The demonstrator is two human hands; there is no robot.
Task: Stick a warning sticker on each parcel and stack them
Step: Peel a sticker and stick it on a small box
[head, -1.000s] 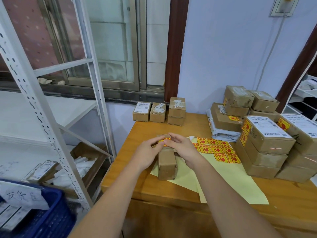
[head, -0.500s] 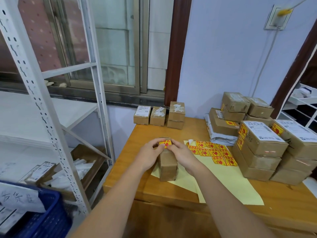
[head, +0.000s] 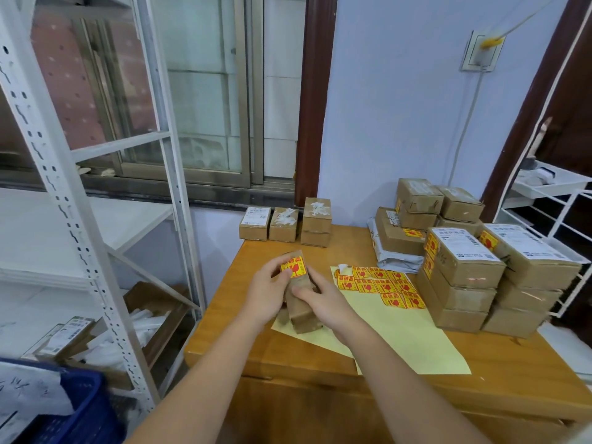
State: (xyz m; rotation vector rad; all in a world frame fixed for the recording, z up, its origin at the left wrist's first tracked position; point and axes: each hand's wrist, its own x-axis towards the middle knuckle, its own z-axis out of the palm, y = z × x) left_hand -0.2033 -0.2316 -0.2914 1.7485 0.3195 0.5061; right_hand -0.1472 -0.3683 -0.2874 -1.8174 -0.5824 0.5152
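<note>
Small brown cardboard parcel [head: 299, 302], long and boxy with glossy tape over it, gripped from both sides and tilted up off the wooden surface [head: 320, 357]. Left hand [head: 267, 296] wrapped round its left side, right hand [head: 323, 304] curled on the right face. Yellow-and-red warning sticker [head: 292, 267] already stuck flat on the raised top end. Underneath, a pale yellow backing sheet [head: 413, 341], smooth and waxy looking, with a few more square stickers [head: 381, 285] left near its far edge. Taped-up labelled boxes stacked [head: 464, 277] at right, several showing stickers on their corners. Three more little boxes [head: 285, 224] lined up along the back edge, one with a crumpled white label
</note>
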